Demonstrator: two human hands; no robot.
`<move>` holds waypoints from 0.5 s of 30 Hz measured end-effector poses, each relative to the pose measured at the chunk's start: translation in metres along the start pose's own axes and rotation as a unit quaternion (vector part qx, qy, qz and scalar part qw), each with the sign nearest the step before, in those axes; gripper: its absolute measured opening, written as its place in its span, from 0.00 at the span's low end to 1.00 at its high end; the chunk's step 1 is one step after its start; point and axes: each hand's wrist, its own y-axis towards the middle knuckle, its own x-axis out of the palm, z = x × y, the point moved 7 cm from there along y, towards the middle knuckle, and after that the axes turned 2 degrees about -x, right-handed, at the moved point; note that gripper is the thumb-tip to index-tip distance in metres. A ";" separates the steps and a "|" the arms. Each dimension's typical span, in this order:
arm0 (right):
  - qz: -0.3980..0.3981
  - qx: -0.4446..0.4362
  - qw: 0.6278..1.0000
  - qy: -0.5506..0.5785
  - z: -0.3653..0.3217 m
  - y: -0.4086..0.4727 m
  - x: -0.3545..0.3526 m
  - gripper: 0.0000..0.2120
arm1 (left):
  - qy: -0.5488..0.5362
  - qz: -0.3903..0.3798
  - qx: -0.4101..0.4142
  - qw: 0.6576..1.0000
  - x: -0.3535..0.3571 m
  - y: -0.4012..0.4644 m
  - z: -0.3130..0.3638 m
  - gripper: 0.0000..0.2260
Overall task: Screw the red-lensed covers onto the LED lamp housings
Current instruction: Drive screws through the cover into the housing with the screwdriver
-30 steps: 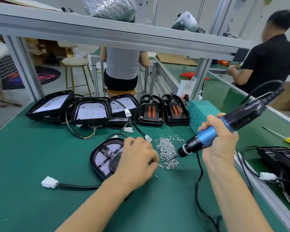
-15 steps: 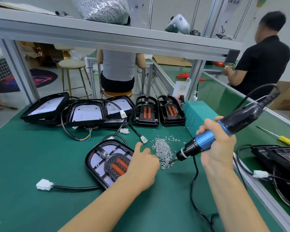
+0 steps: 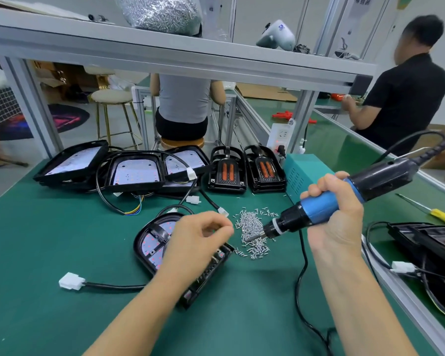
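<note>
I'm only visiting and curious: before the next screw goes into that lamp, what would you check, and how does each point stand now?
1. Electric screwdriver held in right hand: ok.
2. Bit tip at the screw pile: ok.
3. Screw seated on the bit: cannot tell.
4. Lamp housing flat on the green mat: ok.
5. Left hand steadying the housing: cannot tell, it is above it with fingers pinched.
6. Cover aligned: cannot tell, hand hides it.

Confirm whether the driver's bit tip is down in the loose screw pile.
Yes: the electric screwdriver, gripped by the right hand, points its bit into the screw pile.
</note>
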 end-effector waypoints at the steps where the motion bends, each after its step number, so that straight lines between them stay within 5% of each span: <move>1: -0.002 0.003 1.000 0.012 0.000 -0.001 0.002 0.09 | -0.049 0.006 -0.038 0.998 -0.008 0.000 -0.006 0.08; 6: -0.014 0.039 0.996 0.081 0.006 -0.009 0.017 0.09 | -0.181 0.029 -0.148 0.972 -0.034 -0.013 -0.028 0.08; 15: -0.059 0.064 0.989 0.117 0.020 -0.026 0.054 0.07 | -0.212 0.024 -0.145 0.966 -0.037 -0.030 -0.030 0.08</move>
